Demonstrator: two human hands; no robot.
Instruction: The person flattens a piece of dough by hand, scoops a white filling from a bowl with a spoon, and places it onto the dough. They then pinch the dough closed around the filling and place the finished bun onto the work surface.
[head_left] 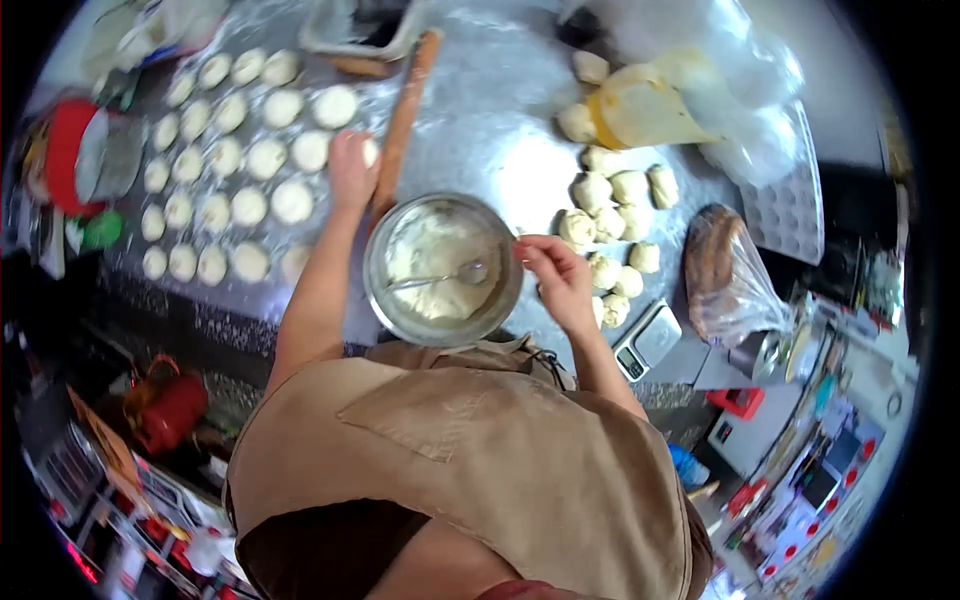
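Observation:
My left hand [352,172] is closed around a round piece of dough [371,153], partly hidden by the fingers, at the edge of the rows of dough rounds [266,158]. Just right of it lies a wooden rolling pin [407,110], its near end beside the bowl. A metal bowl [375,285] stands close to my apron, with a white floury or creamy filling and a metal spoon [440,278] inside. The fingers of my right hand [562,282] pinch the bowl's right rim. Beyond that hand sits a cluster of rougher dough balls [608,222].
A digital scale [648,342] lies at the front right, near a plastic bag with something brown [715,265]. At the back right are a yellowish jug [650,108] and clear plastic bags [745,60]. A pale container [365,28] stands at the back.

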